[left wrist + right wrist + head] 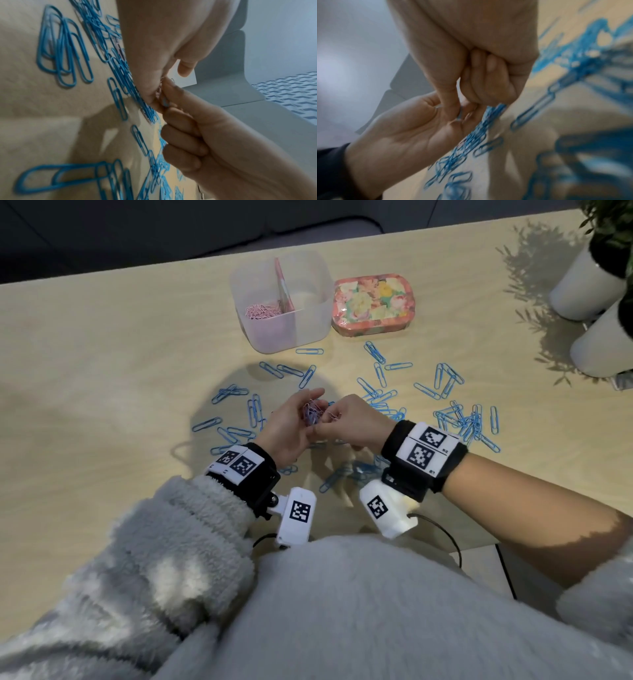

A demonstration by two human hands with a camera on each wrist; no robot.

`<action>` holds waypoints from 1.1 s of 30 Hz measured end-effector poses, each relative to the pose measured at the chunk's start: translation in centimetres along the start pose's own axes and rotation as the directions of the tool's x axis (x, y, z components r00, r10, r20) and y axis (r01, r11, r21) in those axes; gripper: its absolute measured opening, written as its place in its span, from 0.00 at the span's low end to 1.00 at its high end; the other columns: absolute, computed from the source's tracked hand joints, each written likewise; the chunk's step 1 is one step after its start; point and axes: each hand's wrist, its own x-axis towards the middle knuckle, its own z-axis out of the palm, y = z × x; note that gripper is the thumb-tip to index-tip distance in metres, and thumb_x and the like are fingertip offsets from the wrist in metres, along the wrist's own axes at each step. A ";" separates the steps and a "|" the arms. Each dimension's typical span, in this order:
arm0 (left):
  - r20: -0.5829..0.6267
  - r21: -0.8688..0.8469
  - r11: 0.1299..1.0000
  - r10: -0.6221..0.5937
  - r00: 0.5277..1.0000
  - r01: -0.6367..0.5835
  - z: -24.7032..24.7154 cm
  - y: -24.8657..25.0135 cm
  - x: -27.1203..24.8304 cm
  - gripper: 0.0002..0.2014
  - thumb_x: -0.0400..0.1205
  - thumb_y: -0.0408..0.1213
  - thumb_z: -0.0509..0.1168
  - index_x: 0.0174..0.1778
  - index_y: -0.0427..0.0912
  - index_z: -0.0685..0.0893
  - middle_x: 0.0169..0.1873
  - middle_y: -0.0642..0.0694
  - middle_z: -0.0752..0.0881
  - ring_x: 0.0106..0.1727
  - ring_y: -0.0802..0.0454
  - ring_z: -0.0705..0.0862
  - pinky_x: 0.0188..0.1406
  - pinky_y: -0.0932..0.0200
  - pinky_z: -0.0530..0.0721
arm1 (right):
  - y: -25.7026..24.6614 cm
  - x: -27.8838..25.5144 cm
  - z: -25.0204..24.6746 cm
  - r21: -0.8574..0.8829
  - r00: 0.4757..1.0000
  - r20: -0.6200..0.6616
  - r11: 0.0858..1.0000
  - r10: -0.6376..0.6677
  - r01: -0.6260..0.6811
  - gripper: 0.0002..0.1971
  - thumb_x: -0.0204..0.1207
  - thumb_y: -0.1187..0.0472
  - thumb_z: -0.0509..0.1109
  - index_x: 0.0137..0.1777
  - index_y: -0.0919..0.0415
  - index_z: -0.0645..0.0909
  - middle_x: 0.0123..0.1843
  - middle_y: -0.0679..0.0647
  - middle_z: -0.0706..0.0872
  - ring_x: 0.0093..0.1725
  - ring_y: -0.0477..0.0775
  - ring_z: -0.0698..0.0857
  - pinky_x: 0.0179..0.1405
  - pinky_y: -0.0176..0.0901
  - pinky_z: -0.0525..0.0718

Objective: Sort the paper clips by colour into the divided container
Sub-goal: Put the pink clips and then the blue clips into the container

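Two hands meet above the worktop [102, 344]: left hand [291, 426] cups a tangled clump of clips [312, 413], right hand [356, 422] fingers pinch one clip [334, 415] just beside it, divided container [308, 323] well ahead.

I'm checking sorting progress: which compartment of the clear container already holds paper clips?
The left compartment of the clear container: pink clips lie heaped in it, while the one right of the divider shows none.
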 end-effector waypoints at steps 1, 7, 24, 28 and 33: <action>-0.022 0.007 1.000 0.007 1.000 -0.007 -0.2 0.1 0.1 0.09 0.84 0.37 0.55 0.42 0.41 0.79 0.28 0.49 0.80 0.28 0.55 0.81 0.30 0.63 0.81 | 0.0 -0.4 -0.8 -0.066 0.999 0.016 0.997 -0.035 0.036 0.15 0.69 0.59 0.76 0.26 0.64 0.77 0.20 0.49 0.67 0.16 0.43 0.64 0.15 0.30 0.63; -0.073 0.622 0.767 0.260 0.963 -0.159 -3.2 1.3 0.5 0.12 0.83 0.41 0.60 0.33 0.46 0.78 0.12 0.57 0.69 0.17 0.64 0.66 0.17 0.70 0.63 | 3.4 -1.3 -7.3 -0.548 0.981 -0.171 0.819 0.092 -0.172 0.20 0.69 0.48 0.75 0.25 0.57 0.73 0.26 0.54 0.77 0.28 0.54 0.75 0.34 0.43 0.69; 0.232 0.971 -0.107 0.225 0.946 -0.213 -6.0 1.7 -0.8 0.09 0.71 0.47 0.74 0.39 0.51 0.81 0.26 0.57 0.75 0.33 0.57 0.76 0.35 0.59 0.70 | 2.3 3.1 -4.2 -0.549 0.981 -0.037 0.825 -0.188 0.137 0.05 0.74 0.59 0.68 0.40 0.58 0.83 0.40 0.58 0.85 0.42 0.59 0.81 0.42 0.46 0.76; 0.260 0.966 -0.091 0.294 0.920 -0.244 -4.5 1.6 -0.5 0.03 0.76 0.44 0.68 0.40 0.51 0.82 0.25 0.55 0.73 0.34 0.52 0.75 0.31 0.58 0.68 | 3.3 2.6 -6.9 -0.320 0.981 -0.117 0.941 -0.156 0.111 0.16 0.76 0.63 0.68 0.26 0.62 0.75 0.25 0.53 0.69 0.26 0.48 0.66 0.30 0.43 0.66; 0.325 0.945 -0.132 0.285 0.902 -0.299 -1.3 1.1 0.7 0.07 0.76 0.45 0.67 0.47 0.49 0.84 0.25 0.55 0.71 0.37 0.51 0.74 0.36 0.58 0.68 | 4.5 2.2 -8.2 -0.345 0.979 -0.195 0.938 -0.060 -0.012 0.19 0.76 0.64 0.66 0.24 0.68 0.70 0.26 0.59 0.65 0.30 0.54 0.65 0.34 0.44 0.65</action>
